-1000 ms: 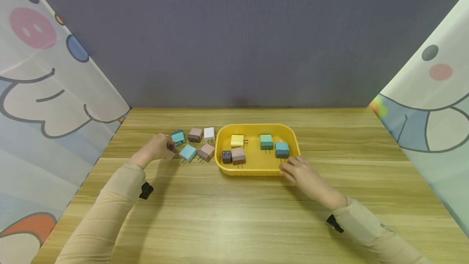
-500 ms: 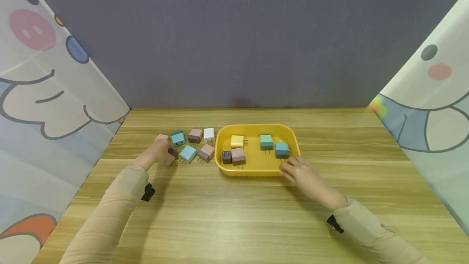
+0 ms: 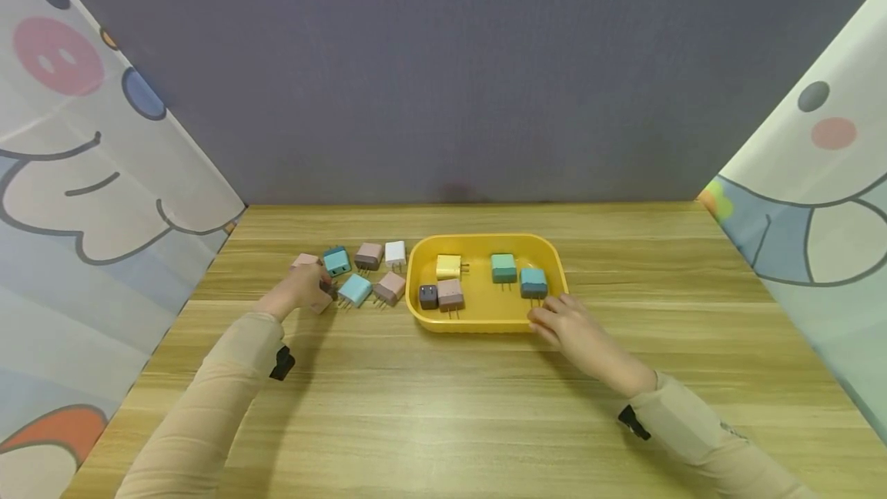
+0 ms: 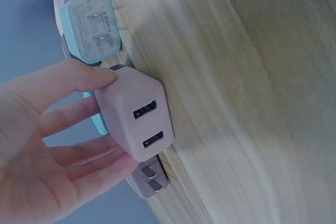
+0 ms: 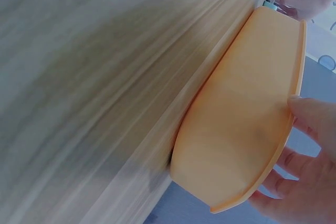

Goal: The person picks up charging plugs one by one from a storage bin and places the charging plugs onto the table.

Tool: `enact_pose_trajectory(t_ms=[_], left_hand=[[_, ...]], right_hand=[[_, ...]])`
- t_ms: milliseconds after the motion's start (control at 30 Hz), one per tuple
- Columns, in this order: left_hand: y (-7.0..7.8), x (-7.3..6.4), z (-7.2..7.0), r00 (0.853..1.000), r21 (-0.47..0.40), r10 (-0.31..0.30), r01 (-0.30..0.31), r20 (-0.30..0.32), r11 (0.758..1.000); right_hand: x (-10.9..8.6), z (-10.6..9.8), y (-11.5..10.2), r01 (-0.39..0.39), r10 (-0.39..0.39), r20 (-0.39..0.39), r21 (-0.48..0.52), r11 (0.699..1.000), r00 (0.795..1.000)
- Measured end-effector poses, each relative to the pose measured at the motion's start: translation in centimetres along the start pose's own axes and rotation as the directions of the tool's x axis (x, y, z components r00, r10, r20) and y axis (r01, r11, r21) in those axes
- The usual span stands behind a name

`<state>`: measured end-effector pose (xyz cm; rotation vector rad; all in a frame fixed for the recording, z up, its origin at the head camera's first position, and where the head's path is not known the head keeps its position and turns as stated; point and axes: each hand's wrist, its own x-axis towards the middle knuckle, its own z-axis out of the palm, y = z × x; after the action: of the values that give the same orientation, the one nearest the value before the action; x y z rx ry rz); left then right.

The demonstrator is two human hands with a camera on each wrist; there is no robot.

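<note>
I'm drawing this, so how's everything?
Held pink plug: sockets empty.
Left hand: pinching it.
Yellow tray: upright, five plugs inside.
Right hand: gripping it.
Yellow plug: prongs out.
Green plug: prongs out.
Black plug: prongs unclear.
Tray's blue plug: prongs out.
Tray's pink plug: prongs out.
White plug: prongs out.
Light blue plug: prongs out.
Teal plug: sockets showing.
Pink plug near white: prongs out.
Pink plug near tray: prongs out.
Leftmost plug: partly hidden.

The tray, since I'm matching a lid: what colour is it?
The tray is yellow, best seen in the head view.
</note>
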<state>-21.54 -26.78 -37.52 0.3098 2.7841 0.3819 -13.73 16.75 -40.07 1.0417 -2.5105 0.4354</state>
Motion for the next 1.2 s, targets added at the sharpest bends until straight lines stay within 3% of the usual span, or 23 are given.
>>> enact_pose_trajectory(t_ms=[233,533,800,967,1200], left_hand=[[0.4,-0.1,-0.1,1.0,0.025,0.006,-0.006,-0.002,1.0],[1.0,-0.1,-0.4,0.999,0.031,-0.029,0.028,0.034,0.999],[1.2,-0.3,-0.9,1.0,0.041,0.002,-0.003,0.027,0.999],[2.0,-0.5,-1.5,1.0,0.077,0.021,-0.022,0.01,0.997],[3.6,-0.6,-2.4,0.999,0.114,0.018,-0.023,0.04,0.993]], right_hand=[[0.0,0.0,0.0,-0.01,0.01,0.008,0.007,1.0,1.0],[0.1,-0.1,0.0,-0.033,0.032,0.029,0.011,0.999,0.999],[0.1,-0.2,0.0,-0.036,0.035,0.032,0.014,0.999,0.999],[0.1,-0.2,0.0,-0.048,0.047,0.043,0.018,0.999,0.998],[0.1,-0.1,0.0,-0.054,0.053,0.056,0.02,0.998,0.997]])
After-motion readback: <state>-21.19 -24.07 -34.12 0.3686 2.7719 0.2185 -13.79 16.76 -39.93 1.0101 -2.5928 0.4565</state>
